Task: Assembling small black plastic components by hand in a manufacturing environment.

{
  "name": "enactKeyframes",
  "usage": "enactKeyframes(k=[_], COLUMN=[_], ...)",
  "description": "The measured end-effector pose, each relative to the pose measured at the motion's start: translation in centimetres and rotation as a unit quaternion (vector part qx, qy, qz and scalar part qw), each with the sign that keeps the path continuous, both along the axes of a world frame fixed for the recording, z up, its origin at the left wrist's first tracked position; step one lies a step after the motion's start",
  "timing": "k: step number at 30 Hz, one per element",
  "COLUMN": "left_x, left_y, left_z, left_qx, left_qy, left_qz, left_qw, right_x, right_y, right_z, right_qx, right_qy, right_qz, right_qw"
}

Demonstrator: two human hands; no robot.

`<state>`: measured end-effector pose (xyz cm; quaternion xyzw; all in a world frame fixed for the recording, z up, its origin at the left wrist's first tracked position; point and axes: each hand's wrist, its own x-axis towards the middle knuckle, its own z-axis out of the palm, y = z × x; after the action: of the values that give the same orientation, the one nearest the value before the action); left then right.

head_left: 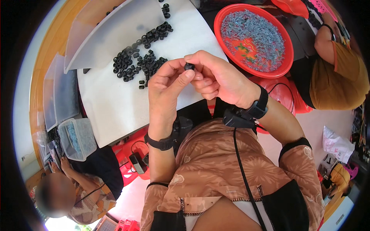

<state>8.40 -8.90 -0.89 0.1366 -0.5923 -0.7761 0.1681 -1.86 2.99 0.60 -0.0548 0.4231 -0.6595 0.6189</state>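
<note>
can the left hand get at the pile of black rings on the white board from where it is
Probably yes: the left hand is raised beside the pile of black rings on the white board, with nothing between them. Its fingertips are now pinching a small black part.

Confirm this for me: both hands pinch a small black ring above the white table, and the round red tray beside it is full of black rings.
Not quite. The head view shows the red tray holding small grey-blue pieces, not black rings. The rest stands: the left hand and right hand pinch a small black ring above the white table.
</note>
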Motion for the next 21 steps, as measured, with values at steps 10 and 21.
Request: enactKeyframes(k=[10, 21], left_x=[-0.1, -0.1], left_y=[0.3, 1.4], left_z=[-0.1, -0.2], left_qx=[-0.093, -0.189], left_qy=[0.007, 0.008], left_qz=[0.077, 0.131], left_qw=[0.993, 0.973], right_x=[0.0, 0.5], right_y=[-0.4, -0.6], right_z=[-0.2, 0.6], right_qx=[0.009, 0.004], right_qy=[0.069, 0.207], right_qz=[0.005, -0.051], right_qw=[0.998, 0.977])
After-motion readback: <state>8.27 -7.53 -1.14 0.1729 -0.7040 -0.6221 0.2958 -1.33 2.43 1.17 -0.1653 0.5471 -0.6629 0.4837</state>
